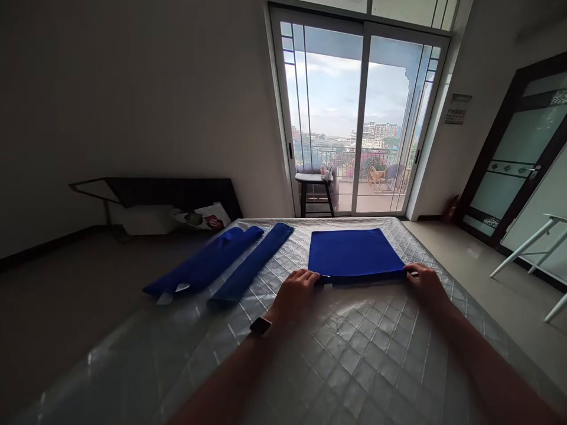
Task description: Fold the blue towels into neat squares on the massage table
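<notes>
A flat blue cloth [357, 252], roughly square, lies on the plastic-covered mattress [367, 342] in front of me. My left hand [297, 290], with a watch at the wrist, pinches its near left corner. At the near right corner, the fingers of my right hand [423, 283] are closed on the same cloth. The near edge is lifted slightly, and a small white tag shows below it by my left hand. To the left lie a rolled blue cloth [252, 265] and a looser bundle of blue cloth [206, 260] with white tags.
Beyond the mattress a dark stool [314, 180] stands before a sliding glass door [361, 118]. A dark low piece of furniture [172, 192] with a printed bag [204, 216] is by the left wall. On the right are a white-legged stool [527, 248] and a dark-framed door [514, 153].
</notes>
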Motion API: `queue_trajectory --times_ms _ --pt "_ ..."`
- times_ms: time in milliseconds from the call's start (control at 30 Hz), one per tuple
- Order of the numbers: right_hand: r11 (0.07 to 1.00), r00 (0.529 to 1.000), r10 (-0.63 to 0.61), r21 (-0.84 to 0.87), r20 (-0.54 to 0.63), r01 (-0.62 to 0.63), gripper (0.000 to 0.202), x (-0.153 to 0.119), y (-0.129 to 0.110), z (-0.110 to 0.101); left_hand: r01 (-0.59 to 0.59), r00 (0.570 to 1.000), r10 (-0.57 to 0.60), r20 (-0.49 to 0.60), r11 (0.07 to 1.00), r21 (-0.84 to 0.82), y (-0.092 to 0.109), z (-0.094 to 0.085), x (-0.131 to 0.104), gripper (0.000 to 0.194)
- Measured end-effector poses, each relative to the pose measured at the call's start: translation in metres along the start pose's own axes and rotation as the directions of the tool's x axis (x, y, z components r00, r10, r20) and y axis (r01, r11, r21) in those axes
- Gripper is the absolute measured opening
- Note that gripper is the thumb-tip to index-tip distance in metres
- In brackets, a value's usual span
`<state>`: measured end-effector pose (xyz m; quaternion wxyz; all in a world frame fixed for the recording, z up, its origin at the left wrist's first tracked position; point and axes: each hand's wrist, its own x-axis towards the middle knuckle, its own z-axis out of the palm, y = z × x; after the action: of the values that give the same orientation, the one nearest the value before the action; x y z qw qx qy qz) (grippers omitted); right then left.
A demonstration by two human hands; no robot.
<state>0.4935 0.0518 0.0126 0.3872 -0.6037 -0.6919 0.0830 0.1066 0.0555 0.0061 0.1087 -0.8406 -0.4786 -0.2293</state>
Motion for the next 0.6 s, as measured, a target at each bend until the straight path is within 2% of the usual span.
queue_trajectory --times_ms 133,267,400,500,600 --pt "0.998 0.999 -0.012 -0.063 0.041 0.015 0.020 -0.002 0.002 0.000 0.076 0.993 -0.080 0.084 0.996 0.048 0.003 0.001 0.000 0.032" --pt "0.996 0.998 -0.020 -0.085 0.063 0.026 0.019 -0.001 0.008 0.003 0.058 0.991 -0.060 0.117 0.998 0.016 0.005 -0.003 0.000 0.021" --pt "0.990 0.996 -0.085 -0.107 0.040 0.088 0.020 -0.002 0.014 0.004 0.066 0.984 -0.059 0.166 0.997 -0.036 0.003 -0.016 0.003 0.017" --pt "0.986 0.991 -0.132 -0.109 -0.025 0.129 0.026 -0.002 0.018 0.004 0.143 0.965 -0.134 0.226 0.990 -0.021 -0.017 -0.034 0.006 0.016" --pt "0.986 0.984 -0.133 -0.120 -0.119 0.119 0.033 -0.001 0.020 0.004 0.339 0.909 -0.349 0.227 0.937 0.086 -0.061 -0.062 0.000 0.030"
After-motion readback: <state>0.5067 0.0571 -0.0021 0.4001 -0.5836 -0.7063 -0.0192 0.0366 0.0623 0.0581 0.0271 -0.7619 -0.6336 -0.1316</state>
